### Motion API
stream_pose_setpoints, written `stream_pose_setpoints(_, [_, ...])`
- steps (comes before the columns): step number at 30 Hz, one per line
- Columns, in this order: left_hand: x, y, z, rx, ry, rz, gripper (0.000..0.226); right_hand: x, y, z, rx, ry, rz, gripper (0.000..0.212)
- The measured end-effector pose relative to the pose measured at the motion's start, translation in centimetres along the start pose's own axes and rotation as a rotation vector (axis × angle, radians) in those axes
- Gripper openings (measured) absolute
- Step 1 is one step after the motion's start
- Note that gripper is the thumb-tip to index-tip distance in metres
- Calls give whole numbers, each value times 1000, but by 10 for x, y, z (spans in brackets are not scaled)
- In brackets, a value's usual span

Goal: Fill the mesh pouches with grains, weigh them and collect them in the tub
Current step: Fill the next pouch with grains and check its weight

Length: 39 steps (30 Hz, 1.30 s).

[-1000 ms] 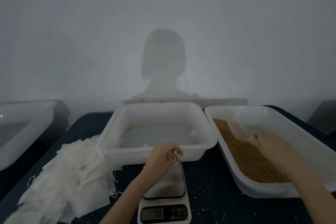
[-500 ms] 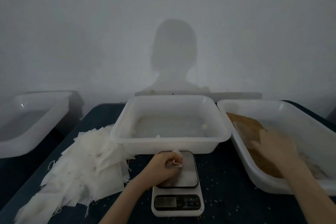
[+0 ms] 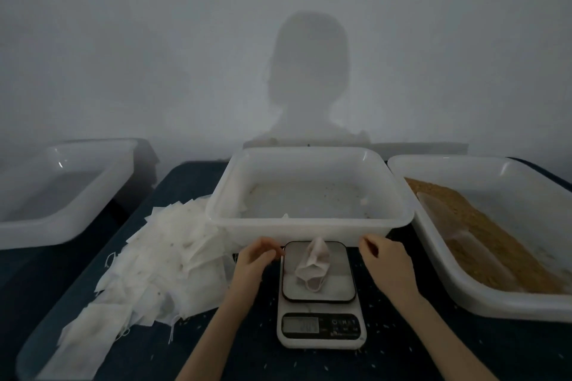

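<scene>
Pouch (image 3: 312,266) lies on the scale (image 3: 320,297), touched by neither hand. Left hand (image 3: 253,260) and right hand (image 3: 383,260) flank it, fingers loosely curled, empty.

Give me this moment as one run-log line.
stage: weighing | pouch: on scale platform, released | left hand: beside platform, empty | right hand: beside platform, empty | display: unreadable | tub: behind scale
</scene>
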<state>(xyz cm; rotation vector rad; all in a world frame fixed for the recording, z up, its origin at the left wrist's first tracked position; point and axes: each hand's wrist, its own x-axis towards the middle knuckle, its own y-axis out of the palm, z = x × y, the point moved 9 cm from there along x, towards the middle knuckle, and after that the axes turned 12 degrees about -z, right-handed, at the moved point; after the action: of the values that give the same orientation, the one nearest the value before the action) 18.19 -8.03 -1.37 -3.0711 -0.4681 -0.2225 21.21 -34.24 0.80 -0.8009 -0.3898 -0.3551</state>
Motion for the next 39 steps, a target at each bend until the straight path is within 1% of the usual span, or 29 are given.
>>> stream_pose_setpoints(4, [2, -7, 22, -29, -71, -110, 20, -10, 17, -31, 98, 127, -8, 37])
stream_pose_setpoints(7, [4, -11, 28, -39, -89, -141, 19, -11, 19, -38, 198, 153, -12, 43])
stream_pose_setpoints(11, [4, -12, 32, -55, -116, -149, 19, -12, 24, -43, 239, 153, 22, 39])
stream_pose_setpoints(18, [7, -15, 39, -72, -158, -171, 21, -10, 24, -48, 300, 172, -8, 33])
stream_pose_setpoints(28, [8, -17, 45, -81, -177, -172, 22, -9, 21, -49, 345, 180, -40, 34])
stream_pose_setpoints(34, [8, -17, 47, -80, -181, -167, 22, -10, 20, -45, 363, 176, -27, 35])
stream_pose_setpoints(37, [9, -17, 46, -79, -180, -161, 22, -13, 6, -22, 516, 105, -68, 32])
stream_pose_setpoints(39, [9, -17, 46, -83, -182, -158, 22, -16, -8, 9, 581, -39, -86, 23])
